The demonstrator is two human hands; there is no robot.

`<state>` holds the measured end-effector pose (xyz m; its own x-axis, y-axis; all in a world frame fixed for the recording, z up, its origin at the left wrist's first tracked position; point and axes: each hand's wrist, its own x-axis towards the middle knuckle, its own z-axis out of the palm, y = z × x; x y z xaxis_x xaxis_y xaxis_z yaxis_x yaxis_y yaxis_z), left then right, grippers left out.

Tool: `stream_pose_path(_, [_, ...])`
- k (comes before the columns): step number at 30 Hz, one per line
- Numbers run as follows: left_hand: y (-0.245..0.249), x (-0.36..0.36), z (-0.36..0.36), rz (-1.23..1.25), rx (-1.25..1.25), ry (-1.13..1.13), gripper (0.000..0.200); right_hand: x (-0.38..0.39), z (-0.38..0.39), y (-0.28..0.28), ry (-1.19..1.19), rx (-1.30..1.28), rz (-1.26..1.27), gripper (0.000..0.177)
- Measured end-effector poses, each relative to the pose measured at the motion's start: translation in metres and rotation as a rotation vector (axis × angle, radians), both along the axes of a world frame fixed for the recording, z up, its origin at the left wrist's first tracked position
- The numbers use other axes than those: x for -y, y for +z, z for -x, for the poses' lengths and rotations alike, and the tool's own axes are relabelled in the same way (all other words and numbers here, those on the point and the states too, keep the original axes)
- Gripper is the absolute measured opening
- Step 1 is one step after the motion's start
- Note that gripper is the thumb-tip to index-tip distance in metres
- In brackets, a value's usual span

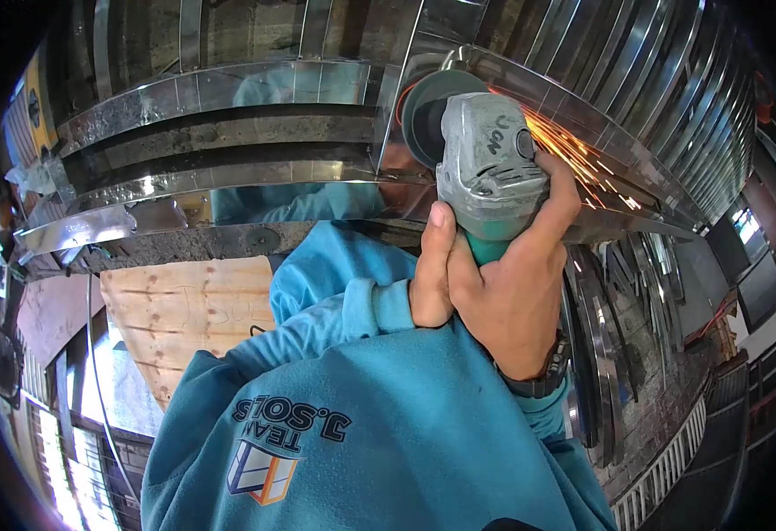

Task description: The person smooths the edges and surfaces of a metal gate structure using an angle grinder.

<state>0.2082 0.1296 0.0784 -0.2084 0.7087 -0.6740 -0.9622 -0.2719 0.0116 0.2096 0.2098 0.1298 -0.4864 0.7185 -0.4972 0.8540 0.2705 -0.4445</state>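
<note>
An angle grinder with a worn grey head and green body points away from me. Its disc is at the shiny metal frame, and orange sparks fly off to the right. My right hand is wrapped around the grinder body, its index finger reaching up along the head. Close against it, my left hand grips the grinder from the left with the thumb up; its other fingers are mostly hidden. Where exactly the disc meets the metal is partly covered by the grinder head.
Polished metal strips run across the frame ahead, with more slats at upper right. A wooden board lies at left, near a pale cable. Long metal pieces lie on the right.
</note>
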Motion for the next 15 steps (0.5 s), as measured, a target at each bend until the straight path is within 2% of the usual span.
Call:
stream_pose_path(2, [-0.002,-0.001,0.001,0.028,-0.019,-0.006,0.066,0.000,0.000,-0.002,0.018,-0.014,-0.027,0.080])
stream_pose_path(4, [-0.006,-0.003,0.004,-0.057,-0.053,0.017,0.066,0.000,0.004,-0.003,0.021,0.016,-0.078,0.080])
stream_pose_path(10, [-0.010,0.001,0.006,-0.029,-0.105,-0.074,0.071,0.003,-0.001,-0.007,-0.029,-0.025,-0.020,0.081])
stream_pose_path(12, [-0.014,0.005,-0.001,-0.055,-0.128,-0.021,0.063,0.006,-0.003,-0.007,-0.039,-0.012,-0.023,0.081])
stream_pose_path(15, [-0.012,0.007,-0.003,-0.060,-0.153,-0.019,0.063,0.011,-0.008,-0.009,-0.034,-0.040,-0.024,0.082])
